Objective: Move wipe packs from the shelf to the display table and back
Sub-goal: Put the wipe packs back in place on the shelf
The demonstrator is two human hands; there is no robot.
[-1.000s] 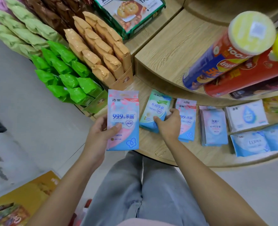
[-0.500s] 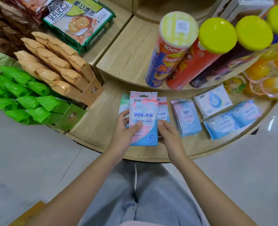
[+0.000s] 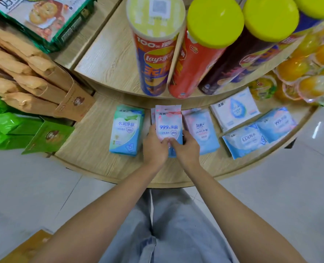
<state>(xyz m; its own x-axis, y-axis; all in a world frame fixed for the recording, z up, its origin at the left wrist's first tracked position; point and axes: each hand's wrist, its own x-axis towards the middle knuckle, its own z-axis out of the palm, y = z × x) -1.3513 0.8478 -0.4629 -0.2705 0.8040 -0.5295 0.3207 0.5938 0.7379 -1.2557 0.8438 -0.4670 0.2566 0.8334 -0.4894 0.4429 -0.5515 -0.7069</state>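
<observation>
Both the left hand (image 3: 153, 149) and right hand (image 3: 186, 151) now pinch the pink wipe pack (image 3: 168, 124) — fingers (image 3: 164, 142) curled round it.

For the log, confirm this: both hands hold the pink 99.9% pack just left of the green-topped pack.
Wrong side. The head view shows the left hand and the right hand holding the pink 99.9% pack just right of the green-topped pack.

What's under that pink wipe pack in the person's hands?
A sliver of another pink pack peeks out at its left edge, lying on the wooden shelf. The held pack, left hand and right hand cover the rest.
</observation>
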